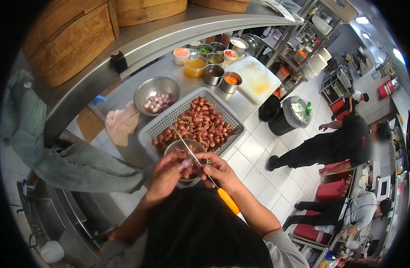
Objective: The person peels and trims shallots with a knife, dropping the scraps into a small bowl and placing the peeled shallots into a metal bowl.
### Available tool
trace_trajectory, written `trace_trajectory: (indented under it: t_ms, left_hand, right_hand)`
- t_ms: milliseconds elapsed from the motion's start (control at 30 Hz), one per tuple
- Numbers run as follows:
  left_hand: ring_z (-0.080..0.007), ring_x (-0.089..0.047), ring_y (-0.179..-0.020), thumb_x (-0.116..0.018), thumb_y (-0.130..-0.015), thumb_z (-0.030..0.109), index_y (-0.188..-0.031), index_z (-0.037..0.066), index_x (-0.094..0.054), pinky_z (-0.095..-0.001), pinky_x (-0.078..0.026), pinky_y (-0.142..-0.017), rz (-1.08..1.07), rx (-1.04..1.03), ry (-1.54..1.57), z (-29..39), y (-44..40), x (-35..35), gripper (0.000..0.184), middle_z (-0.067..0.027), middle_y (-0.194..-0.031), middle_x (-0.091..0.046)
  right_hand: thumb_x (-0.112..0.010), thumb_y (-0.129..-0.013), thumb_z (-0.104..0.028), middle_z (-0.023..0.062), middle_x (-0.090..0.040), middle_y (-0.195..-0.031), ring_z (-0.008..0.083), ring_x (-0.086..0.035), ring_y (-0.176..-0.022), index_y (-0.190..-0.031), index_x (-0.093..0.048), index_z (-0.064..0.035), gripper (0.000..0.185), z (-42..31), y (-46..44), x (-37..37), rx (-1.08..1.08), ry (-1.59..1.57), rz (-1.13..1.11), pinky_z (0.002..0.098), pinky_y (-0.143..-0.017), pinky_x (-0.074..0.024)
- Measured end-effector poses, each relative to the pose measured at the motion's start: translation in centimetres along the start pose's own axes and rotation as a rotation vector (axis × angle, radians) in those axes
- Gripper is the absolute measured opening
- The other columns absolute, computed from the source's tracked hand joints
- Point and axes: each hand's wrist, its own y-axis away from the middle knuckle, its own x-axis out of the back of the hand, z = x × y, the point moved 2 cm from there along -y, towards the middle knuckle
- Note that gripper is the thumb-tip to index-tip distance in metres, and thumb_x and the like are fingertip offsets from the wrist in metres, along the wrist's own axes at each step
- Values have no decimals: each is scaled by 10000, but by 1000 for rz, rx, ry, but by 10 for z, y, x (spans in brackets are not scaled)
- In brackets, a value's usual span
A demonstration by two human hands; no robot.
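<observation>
My left hand [166, 173] pinches a pale purple, peeled shallot [186, 163]. In my right hand [222, 171] is a knife [190, 152] with a long thin blade and a yellow handle; the blade points up and away, passing beside the shallot. Below both hands sits a metal bowl [170, 148], mostly hidden, with brownish peelings in it. It overlaps the near edge of a grey perforated basket [148, 144], which holds many unpeeled shallots [205, 120]. To the left, a second metal bowl [145, 86] contains several peeled shallots [160, 102].
Metal cups and tubs of ingredients, including an orange-yellow liquid [194, 67], stand behind the basket near a white cutting board [253, 77]. A pink cloth [122, 121] lies at left. Beyond the table are a lined bin [283, 120] and several people, one in black [330, 142].
</observation>
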Motion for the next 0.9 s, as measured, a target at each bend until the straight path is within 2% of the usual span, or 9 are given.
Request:
trace_trajectory:
  t_ms: [167,367,667,767,900]
  left_hand:
    - [-160,-619,-893,-641,-962,15,-1174,10,-600,-305,-497,-766,97,-16,-37,-9,-2,5,216,-105,-1054,-669]
    - [-161,-625,-888,-650,-957,16,-1175,0,-593,-307,-499,-754,127,-25,-31,1,-2,-5,225,-105,-1055,-667]
    - [-182,-622,-850,-604,-978,62,-1185,-3,-571,-320,-506,-709,-24,-78,-110,-8,-1,21,220,-129,-1090,-651]
    - [-192,-624,-834,-603,-977,58,-1173,-10,-579,-322,-510,-707,-5,-98,-114,-3,0,15,209,-136,-1098,-652]
    - [-188,-631,-869,-617,-967,41,-1177,-16,-581,-333,-527,-741,62,-77,-138,-4,0,20,221,-137,-1117,-650]
  right_hand:
    - [-656,-992,-271,18,-581,-833,82,-531,-688,-1369,-536,-133,419,-2,-1,-3,-6,32,-32,222,-533,-398]
    - [-662,-988,-295,14,-576,-809,92,-512,-621,-1369,-538,-138,431,-1,-2,5,-18,-52,9,222,-524,-382]
    - [-667,-983,-305,22,-571,-810,96,-503,-589,-1363,-545,-147,429,2,-4,5,-31,-66,-8,226,-508,-368]
    - [-665,-986,-305,18,-571,-809,93,-507,-599,-1364,-545,-144,428,3,-4,5,-30,-75,-12,226,-517,-372]
    - [-651,-995,-251,18,-586,-836,100,-528,-625,-1423,-454,-109,492,-4,-3,-2,-19,44,-32,225,-541,-391]
